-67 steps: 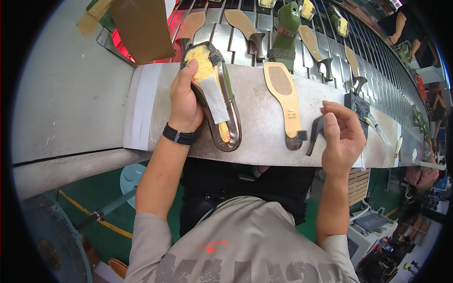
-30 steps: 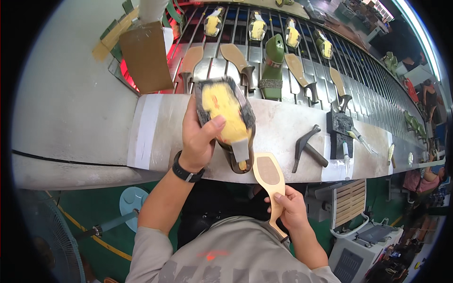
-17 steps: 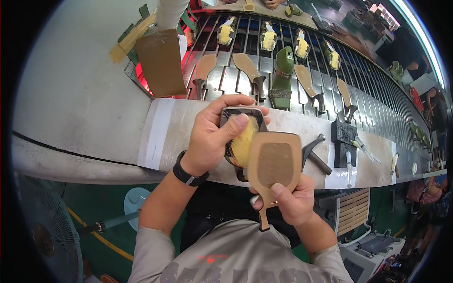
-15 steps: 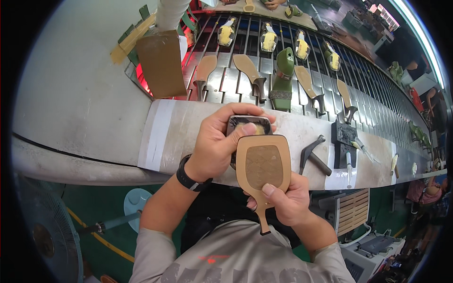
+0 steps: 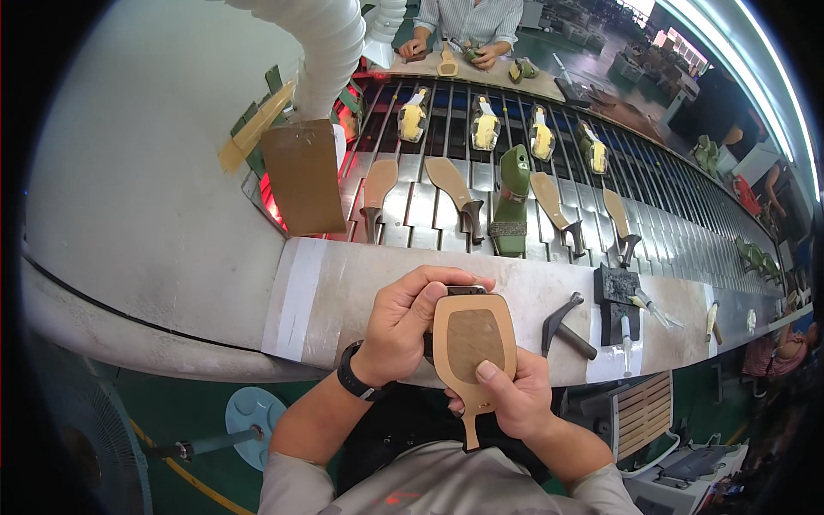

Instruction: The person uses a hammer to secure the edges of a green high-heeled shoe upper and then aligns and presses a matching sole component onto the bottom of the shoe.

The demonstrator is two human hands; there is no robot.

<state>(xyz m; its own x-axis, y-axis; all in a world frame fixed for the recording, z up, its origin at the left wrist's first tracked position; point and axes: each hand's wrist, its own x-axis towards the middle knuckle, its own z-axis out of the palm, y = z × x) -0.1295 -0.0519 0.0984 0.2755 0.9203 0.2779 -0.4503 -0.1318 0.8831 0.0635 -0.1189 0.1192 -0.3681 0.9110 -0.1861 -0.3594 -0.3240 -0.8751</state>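
My right hand (image 5: pixel 518 393) grips a tan shoe sole (image 5: pixel 475 343) with a brown textured panel in its wide end; the thumb presses on its face. The narrow part points down toward me and ends in a dark tip. Behind the wide end, my left hand (image 5: pixel 402 319) is closed around a dark-edged shoe upper on a last (image 5: pixel 466 290). The sole covers most of that upper, and the two lie close together or touching; which one I cannot tell. Both hands are above the pale work ledge (image 5: pixel 343 296).
Beyond the ledge, a slatted metal conveyor (image 5: pixel 403 225) carries tan heeled soles (image 5: pixel 448 182), a green shoe last (image 5: pixel 512 202) and several yellow-bottomed uppers (image 5: pixel 485 129). A hammer (image 5: pixel 568 330), black block (image 5: pixel 616 296) and brushes (image 5: pixel 657 307) lie right. Across sits a co-worker (image 5: pixel 468 26).
The sole has shifted up over the upper, covering the yellow patch that showed before. My left thumb has moved off that patch to the upper's edge. The whole view has tilted upward.
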